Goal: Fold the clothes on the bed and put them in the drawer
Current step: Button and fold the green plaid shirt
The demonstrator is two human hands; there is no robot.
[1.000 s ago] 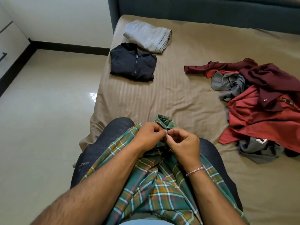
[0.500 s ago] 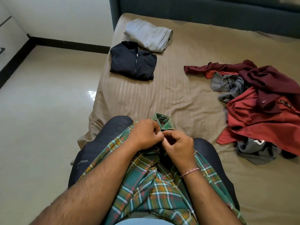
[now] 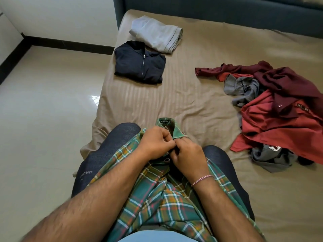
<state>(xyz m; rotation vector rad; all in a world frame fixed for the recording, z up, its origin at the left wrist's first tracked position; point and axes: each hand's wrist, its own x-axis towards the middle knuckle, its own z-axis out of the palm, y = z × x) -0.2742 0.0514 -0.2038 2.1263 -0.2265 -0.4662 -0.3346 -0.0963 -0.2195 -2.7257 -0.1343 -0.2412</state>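
Head view: the green plaid cotton shirt (image 3: pixel 157 194) lies across the lap on the bed (image 3: pixel 192 102); left hand (image 3: pixel 155 145) and right hand (image 3: pixel 188 158) pinch its placket below the collar, probably buttoning it for a squarer fold.

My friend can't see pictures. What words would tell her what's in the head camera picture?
A person's left hand and right hand pinch the front of a green plaid shirt lying over their lap, just below its collar. On the tan bed beyond lie a folded black zip jacket, folded grey trousers, and a loose pile of red and grey clothes.
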